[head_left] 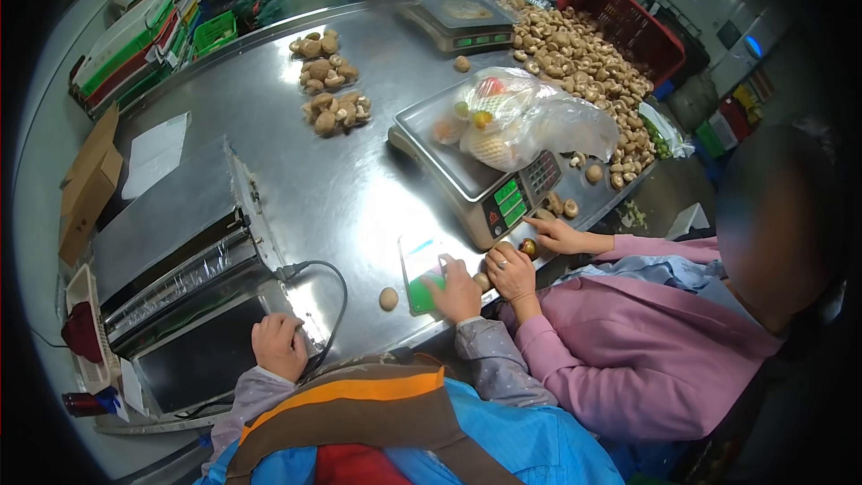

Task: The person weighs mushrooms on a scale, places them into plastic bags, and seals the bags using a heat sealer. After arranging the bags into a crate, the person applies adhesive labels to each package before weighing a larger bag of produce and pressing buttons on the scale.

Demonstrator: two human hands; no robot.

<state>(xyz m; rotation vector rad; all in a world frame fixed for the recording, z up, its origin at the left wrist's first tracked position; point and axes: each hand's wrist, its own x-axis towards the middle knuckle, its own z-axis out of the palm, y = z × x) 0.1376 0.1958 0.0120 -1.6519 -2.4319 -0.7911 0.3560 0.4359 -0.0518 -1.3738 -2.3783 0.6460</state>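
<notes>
My right hand (453, 292) rests with its fingers spread on a phone with a green screen (418, 271), which lies flat on the steel table (341, 189). My left hand (278, 346) is curled, knuckles up, on the edge of a film-wrapping machine (180, 305), beside its grey cable (334, 292). It holds nothing that I can see. A single mushroom (388, 298) lies just left of the phone. A person in a pink top (646, 350) sits to my right. One of their hands (512, 274) touches my right hand's side, the other (557, 235) holds a small brown mushroom.
A scale (503, 207) carries a clear bag of fruit (507, 121). A second scale (458, 20) stands farther back. A big heap of mushrooms (584, 63) spills from a red crate (628, 22); three small piles (328, 81) lie mid-table. Cardboard (90, 180) and stacked trays (135, 40) sit at left.
</notes>
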